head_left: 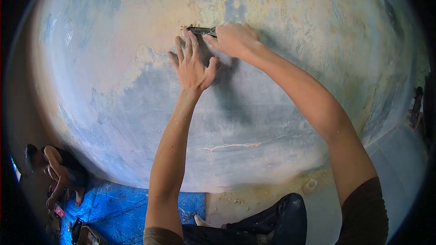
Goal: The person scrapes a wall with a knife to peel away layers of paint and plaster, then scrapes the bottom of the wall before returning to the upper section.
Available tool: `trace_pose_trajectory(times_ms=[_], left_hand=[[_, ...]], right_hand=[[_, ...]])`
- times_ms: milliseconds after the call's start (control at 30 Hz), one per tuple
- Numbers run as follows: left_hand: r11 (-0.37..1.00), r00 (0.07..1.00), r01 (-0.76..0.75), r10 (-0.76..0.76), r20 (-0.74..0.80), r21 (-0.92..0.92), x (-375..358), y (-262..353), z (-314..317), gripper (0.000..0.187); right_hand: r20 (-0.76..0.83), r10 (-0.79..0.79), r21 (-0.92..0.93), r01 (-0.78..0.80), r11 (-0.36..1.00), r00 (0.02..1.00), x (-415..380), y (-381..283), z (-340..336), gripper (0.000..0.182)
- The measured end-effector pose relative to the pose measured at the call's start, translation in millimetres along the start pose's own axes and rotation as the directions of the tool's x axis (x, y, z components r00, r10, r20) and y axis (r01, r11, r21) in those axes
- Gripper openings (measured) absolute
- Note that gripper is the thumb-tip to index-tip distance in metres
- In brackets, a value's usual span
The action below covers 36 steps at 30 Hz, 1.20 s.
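A large curved surface [150, 95], mottled in blue-grey, pink and yellow, fills most of the view. My right hand [237, 41] is wrapped round the handle of a dark narrow tool [202, 31], whose tip points left and meets the surface. Just below that tip, my left hand [193, 66] lies against the surface with fingers spread, its fingertips close to the tool's end. A small rough patch with crumbs shows at the tip. Lower down, a pale crack [231, 146] runs sideways across the surface.
Another person [63, 168] crouches at the lower left beside a blue sheet [118, 204]. A box [91, 236] stands at the bottom left. Pale crumbs and a round whitish object [310, 186] lie on the floor near my legs [272, 220]. Part of someone shows at the far right.
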<state>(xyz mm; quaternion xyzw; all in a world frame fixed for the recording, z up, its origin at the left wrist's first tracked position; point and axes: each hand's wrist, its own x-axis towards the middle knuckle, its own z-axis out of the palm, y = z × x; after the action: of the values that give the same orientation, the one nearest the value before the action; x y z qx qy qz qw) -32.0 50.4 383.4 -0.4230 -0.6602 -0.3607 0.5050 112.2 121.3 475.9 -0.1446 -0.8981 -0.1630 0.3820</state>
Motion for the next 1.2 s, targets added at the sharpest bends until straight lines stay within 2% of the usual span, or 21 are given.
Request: trace_pose_trajectory(times_ms=[267, 367, 467, 567, 667, 867, 967, 1200], left_hand=[[0.999, 0.998, -0.034, 0.036, -0.044, 0.032, 1.7, -4.2, 3.5, 0.102], [0.996, 0.998, -0.032, 0.036, -0.044, 0.080, 3.2, -4.5, 0.9, 0.101], [0.993, 0.999, -0.028, 0.031, -0.021, 0.113, 4.7, -4.3, -2.8, 0.101], [0.991, 1.000, -0.021, 0.023, -0.010, 0.131, 5.8, -1.8, -3.8, 0.101], [0.990, 1.000, -0.022, 0.024, -0.010, 0.138, 7.4, -1.3, -5.0, 0.101], [0.988, 0.999, -0.018, 0.023, -0.028, 0.151, 9.4, -0.1, -3.2, 0.102], [0.988, 0.999, -0.022, 0.027, -0.035, 0.154, 11.6, 0.6, -3.7, 0.102], [0.988, 0.999, -0.020, 0.026, -0.035, 0.151, 15.5, 1.0, -6.5, 0.101]], right_hand=[[0.004, 0.003, 0.021, -0.003, 1.000, 1.000, 3.8, 1.7, 0.8, 0.058], [0.074, 0.038, -0.001, -0.038, 0.999, 0.997, 1.3, -4.2, -10.6, 0.051], [0.074, 0.033, -0.015, -0.032, 0.999, 0.997, 3.1, -4.7, -11.5, 0.052], [0.001, -0.001, -0.003, 0.001, 1.000, 1.000, 7.9, 0.9, -1.6, 0.059], [0.023, 0.008, 0.005, -0.008, 1.000, 1.000, 8.3, 0.3, -3.7, 0.060], [0.000, -0.028, -0.013, 0.028, 1.000, 1.000, 12.6, 3.3, -3.9, 0.060], [0.048, 0.017, -0.032, -0.016, 0.999, 0.999, 11.2, -1.7, -12.1, 0.051], [0.058, 0.018, -0.028, -0.016, 0.999, 0.998, 14.6, -1.1, -12.6, 0.052]])
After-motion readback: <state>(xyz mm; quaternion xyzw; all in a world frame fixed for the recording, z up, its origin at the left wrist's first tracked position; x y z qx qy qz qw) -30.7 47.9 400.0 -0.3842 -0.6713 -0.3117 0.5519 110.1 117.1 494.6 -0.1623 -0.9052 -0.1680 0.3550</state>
